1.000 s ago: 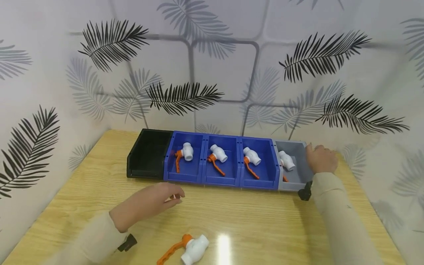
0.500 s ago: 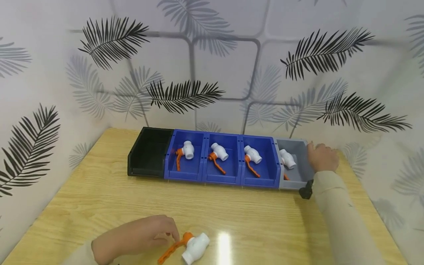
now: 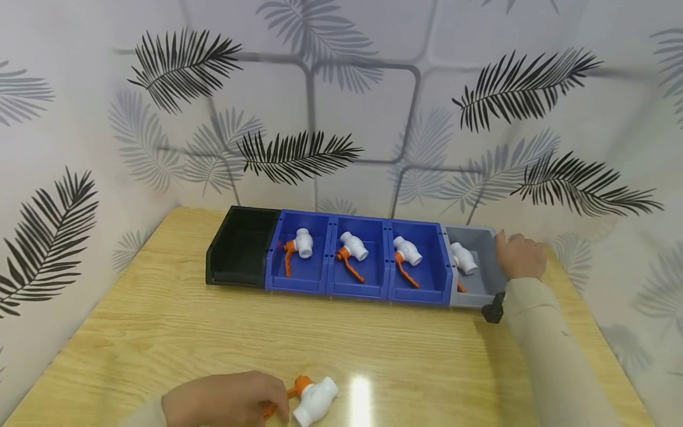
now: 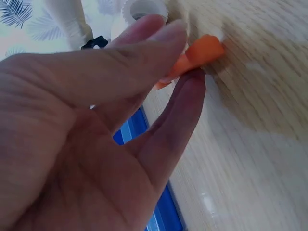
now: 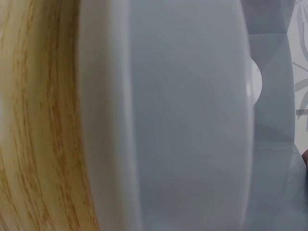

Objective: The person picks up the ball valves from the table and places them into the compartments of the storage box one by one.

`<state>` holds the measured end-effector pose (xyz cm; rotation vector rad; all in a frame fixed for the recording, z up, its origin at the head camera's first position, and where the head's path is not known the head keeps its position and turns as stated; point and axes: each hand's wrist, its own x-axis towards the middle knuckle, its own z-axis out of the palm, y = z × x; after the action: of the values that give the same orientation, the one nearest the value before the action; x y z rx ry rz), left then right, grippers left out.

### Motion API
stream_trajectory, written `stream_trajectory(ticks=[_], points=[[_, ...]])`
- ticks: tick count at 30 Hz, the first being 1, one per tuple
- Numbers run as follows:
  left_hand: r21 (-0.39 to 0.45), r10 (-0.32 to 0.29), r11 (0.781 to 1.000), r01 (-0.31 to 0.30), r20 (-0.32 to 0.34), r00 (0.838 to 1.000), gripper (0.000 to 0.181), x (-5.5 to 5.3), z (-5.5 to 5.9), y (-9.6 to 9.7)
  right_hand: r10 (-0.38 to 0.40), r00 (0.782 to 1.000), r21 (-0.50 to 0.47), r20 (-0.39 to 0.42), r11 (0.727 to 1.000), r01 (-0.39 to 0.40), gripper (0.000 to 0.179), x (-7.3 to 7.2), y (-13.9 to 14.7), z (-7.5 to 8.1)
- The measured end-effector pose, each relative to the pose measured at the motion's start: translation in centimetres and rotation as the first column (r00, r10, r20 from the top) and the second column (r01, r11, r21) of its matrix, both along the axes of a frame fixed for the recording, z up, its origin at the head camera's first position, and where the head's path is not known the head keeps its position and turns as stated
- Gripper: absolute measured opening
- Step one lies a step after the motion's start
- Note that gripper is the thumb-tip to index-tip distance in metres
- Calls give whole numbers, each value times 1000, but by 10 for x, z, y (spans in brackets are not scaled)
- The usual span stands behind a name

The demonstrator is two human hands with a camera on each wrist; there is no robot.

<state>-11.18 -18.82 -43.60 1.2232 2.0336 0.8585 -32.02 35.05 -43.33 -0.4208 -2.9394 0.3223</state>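
Note:
A white ball valve (image 3: 316, 402) with an orange handle lies on the table near the front. My left hand (image 3: 229, 398) is at its left; in the left wrist view, the thumb and fingers pinch the orange handle (image 4: 206, 50). At the right end of the bin row, my right hand (image 3: 520, 255) grips the right wall of the grey bin (image 3: 482, 267), its thumb at the inner side; the outer fingers are partly hidden. Inside that bin lies another white valve (image 3: 463, 258). The right wrist view is mostly filled by the grey bin's wall (image 5: 187, 115).
Left of the grey bin stand three joined blue bins (image 3: 357, 290), each with a white ball valve with an orange handle. A black bin (image 3: 240, 249) forms the left end. The wooden table (image 3: 341, 332) meets a leaf-patterned wall (image 3: 347, 107) behind.
My left hand has come down and toward me from in front of the bins to the loose ball valve, and now pinches its handle. The right hand stays at the grey bin.

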Motion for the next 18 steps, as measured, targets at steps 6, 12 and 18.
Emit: stream_trajectory(ticks=[6, 12, 18], points=[[-58, 38, 998, -38, -9, 999, 31, 3, 4, 0, -14, 1000, 5, -7, 1000, 14, 68, -1, -1, -1], [-112, 78, 991, -77, 5, 997, 31, 4, 5, -1, -10, 1000, 10, -12, 1000, 10, 70, -2, 0, -2], [-89, 47, 995, -49, -20, 999, 29, 3, 2, 1, -20, 1000, 18, -9, 1000, 20, 70, -3, 1, -3]])
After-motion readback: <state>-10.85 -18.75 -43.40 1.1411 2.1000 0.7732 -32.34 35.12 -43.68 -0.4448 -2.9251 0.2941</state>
